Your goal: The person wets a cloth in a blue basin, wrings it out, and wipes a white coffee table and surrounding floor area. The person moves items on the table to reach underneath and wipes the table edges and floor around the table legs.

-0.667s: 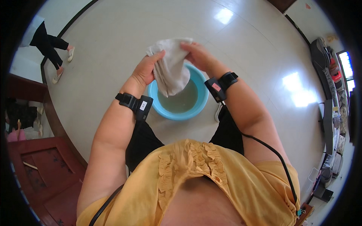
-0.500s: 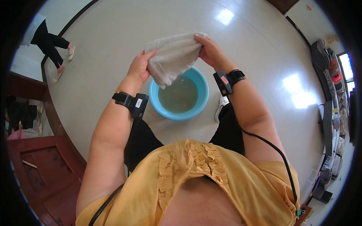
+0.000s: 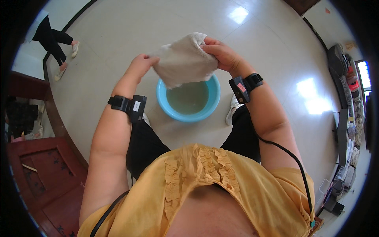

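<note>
A pale grey-white towel (image 3: 182,62) is stretched between my two hands in the air, over the far side of a light blue basin (image 3: 215,94). My left hand (image 3: 141,66) pinches the towel's left edge between thumb and fingers. At the other end, my right hand (image 3: 224,54) grips the right edge, where the cloth folds over near the thumb. Cloudy water (image 3: 187,101) lies in the basin, which stands on the floor between my feet. The towel hides part of the basin's far rim.
Pale glossy floor tiles (image 3: 118,31) surround the basin. A person in black trousers (image 3: 51,39) is at the far left. A dark red wooden door (image 3: 43,177) stands at the near left. Along the right wall runs a row of cushions and bags (image 3: 347,98). Black wristbands with small boxes and cables are on my arms.
My hands have moved slightly apart, the left one leftward and the right one rightward. The towel has turned and spread, and its hanging lower corner has risen a little.
</note>
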`<state>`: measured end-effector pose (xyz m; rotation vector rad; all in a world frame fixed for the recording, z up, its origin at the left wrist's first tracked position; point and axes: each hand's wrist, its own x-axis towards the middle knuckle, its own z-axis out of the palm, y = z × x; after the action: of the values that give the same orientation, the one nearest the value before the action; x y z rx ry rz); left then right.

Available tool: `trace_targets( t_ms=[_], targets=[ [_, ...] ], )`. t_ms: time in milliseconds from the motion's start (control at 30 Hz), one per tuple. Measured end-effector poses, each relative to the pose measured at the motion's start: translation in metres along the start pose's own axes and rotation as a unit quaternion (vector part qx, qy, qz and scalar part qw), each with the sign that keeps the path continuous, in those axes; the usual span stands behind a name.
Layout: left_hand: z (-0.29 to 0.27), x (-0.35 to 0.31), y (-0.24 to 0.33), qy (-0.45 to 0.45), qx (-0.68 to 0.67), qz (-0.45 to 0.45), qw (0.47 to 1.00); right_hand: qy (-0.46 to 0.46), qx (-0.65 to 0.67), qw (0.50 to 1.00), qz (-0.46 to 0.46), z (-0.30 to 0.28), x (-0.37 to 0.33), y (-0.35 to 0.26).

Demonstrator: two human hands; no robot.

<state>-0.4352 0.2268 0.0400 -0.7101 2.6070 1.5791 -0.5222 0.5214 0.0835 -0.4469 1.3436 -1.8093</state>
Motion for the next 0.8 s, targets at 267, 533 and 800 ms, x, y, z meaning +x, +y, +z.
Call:
trace_targets(
  t_ms=[267, 533, 800],
  targets=[
    [0.02, -0.049, 0.062, 0.094, 0.029, 0.379, 0.92, 0.025, -0.013, 0.999, 0.014, 0.027, 0.011, -0.01],
    [0.03, -0.058, 0.076, 0.093, 0.02, 0.336, 0.937, 0.016, -0.089, 0.996, 0.014, 0.043, 0.013, -0.018],
    [0.027, -0.056, 0.07, 0.094, 0.046, 0.314, 0.944, 0.023, -0.207, 0.978, -0.015, 0.055, 0.017, -0.012]
  ],
)
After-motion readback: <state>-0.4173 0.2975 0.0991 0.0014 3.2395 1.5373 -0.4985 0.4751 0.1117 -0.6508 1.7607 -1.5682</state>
